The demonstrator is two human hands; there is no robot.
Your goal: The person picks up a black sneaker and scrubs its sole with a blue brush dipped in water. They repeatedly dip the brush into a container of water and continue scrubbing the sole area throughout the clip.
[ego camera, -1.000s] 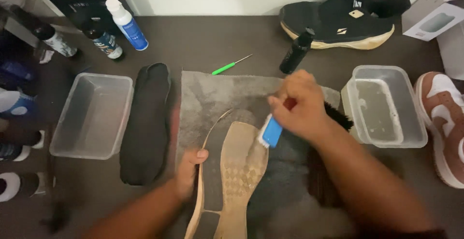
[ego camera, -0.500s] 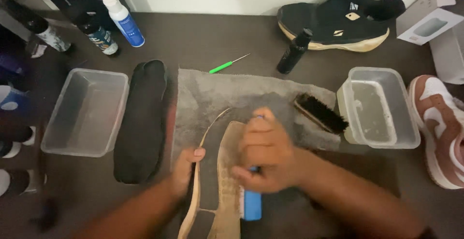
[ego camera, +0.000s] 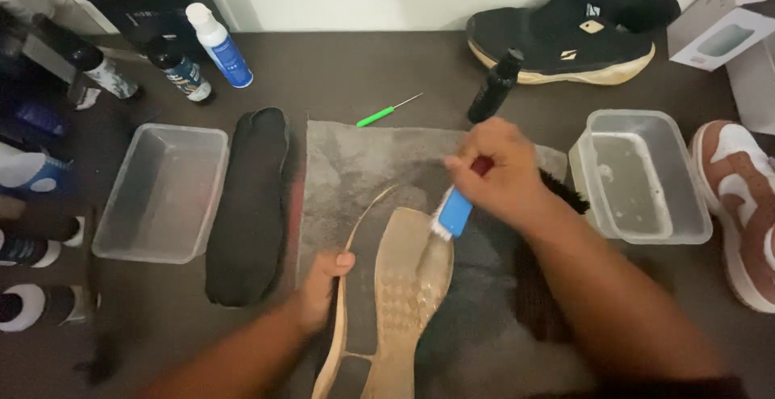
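Note:
A tan shoe sole lies tread up on a grey towel. My left hand grips its thin left rim and holds it steady. My right hand is closed on a small blue brush whose white bristles touch the sole's toe end. A black bristle brush on the towel is mostly hidden behind my right wrist.
A black insole and a clear tub lie to the left; a second clear tub holding water stands right. Bottles, a green pick, a black bottle, a black sneaker and a brown sneaker ring the area.
My right hand swept the blue brush down the sole toward me, then back up to the toe end. The left hand has kept its grip on the rim.

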